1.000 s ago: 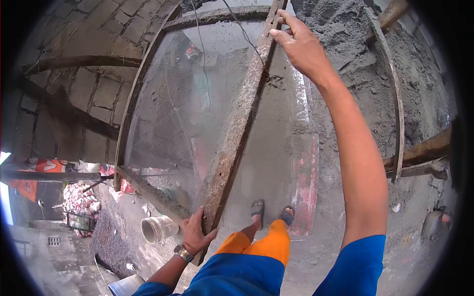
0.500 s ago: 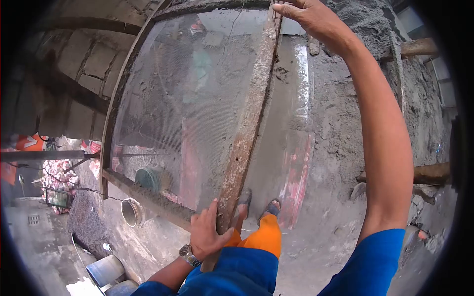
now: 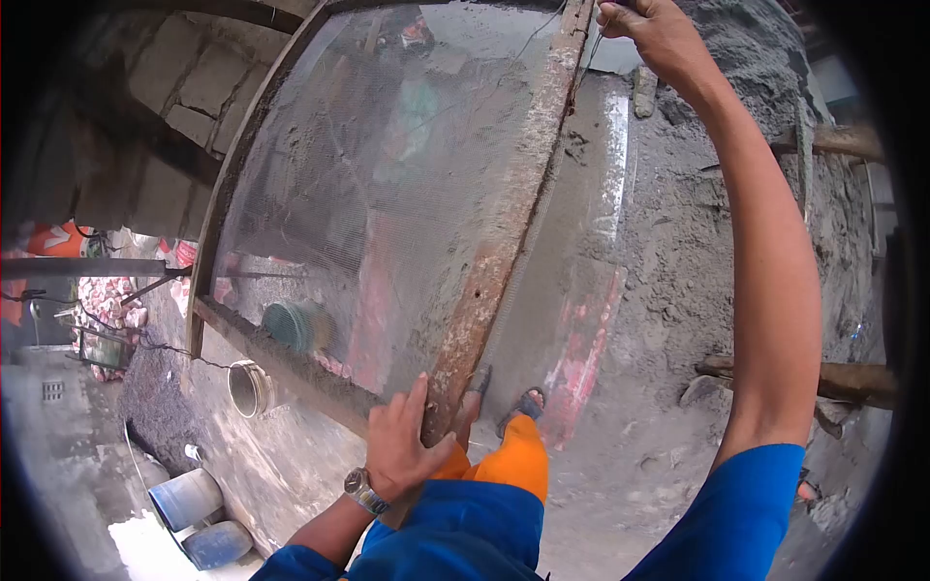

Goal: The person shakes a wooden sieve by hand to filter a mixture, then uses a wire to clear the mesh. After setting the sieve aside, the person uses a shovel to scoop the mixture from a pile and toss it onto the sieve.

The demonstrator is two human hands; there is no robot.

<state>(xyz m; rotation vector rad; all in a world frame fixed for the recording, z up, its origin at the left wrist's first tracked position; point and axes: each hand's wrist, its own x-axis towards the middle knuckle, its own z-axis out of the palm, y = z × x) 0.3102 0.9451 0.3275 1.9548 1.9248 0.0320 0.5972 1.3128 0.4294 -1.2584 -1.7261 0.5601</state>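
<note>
A large wooden-framed mesh sieve (image 3: 358, 184) lies tilted in front of me, its rails caked with grey sand or cement. My left hand (image 3: 402, 441) is wrapped over the near corner of its frame, fingers along the rail, a metal watch on the wrist. At the far end of the right-hand rail (image 3: 504, 232), my right hand (image 3: 664, 39) is raised just off the wood. Its fingers are pinched together on a thin dark wire (image 3: 584, 68) that hangs beside the rail.
Wet grey sand (image 3: 678, 213) is heaped on the right, with wooden poles (image 3: 823, 378) jutting in. Through the mesh shows a green bucket (image 3: 291, 326); a pale bucket (image 3: 249, 389) stands outside the frame. Blue drums (image 3: 186, 499) lie lower left, near a block wall (image 3: 194, 97).
My right hand has shifted off the rail's far end to its right, fingers now pinched on the wire. My left hand keeps its grip; the view has shifted slightly.
</note>
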